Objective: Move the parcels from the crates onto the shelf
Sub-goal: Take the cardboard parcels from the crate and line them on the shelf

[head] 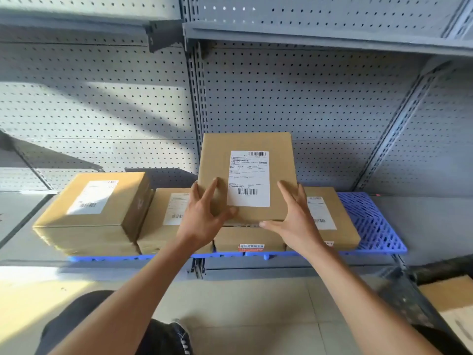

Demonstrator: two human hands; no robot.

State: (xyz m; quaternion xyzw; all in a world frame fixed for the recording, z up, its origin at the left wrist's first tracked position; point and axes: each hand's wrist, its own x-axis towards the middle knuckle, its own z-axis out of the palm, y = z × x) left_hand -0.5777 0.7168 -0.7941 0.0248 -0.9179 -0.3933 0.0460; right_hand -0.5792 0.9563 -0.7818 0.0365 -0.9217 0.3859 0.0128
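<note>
1. A flat cardboard parcel [247, 175] with a white shipping label [248, 178] is seen at the centre of the frame, stacked on a lower parcel [249, 238] that bears a red sticker [251, 247] on its front edge.
2. The left hand [202, 216] is laid on the top parcel's near left corner, fingers [208, 192] spread wide and straight, thumb along the near edge; nothing is gripped.
3. The right hand [298, 219] is set against the near right corner in the same way, fingers fairly straight and splayed, thumb pointing inward along the near edge. The hands appear placed at opposite corners so that the parcel can be squared and pushed back over the one beneath.
4. The label faces up, probably so that it can be read from the aisle.
5. Further parcels lie in the row: a thicker one [94, 208] at the left of the frame, one [166, 221] beside it partly behind the left hand, and one [330, 221] at the right.
6. All are carried on a blue plastic grid [368, 221] laid on the grey metal shelf [435, 226], in front of a pegboard back panel [307, 98].
7. A box [450, 295], cut off by the frame edge, shows at the lower right; no crate can be made out with certainty.
8. The placing step is judged nearly complete.
</note>
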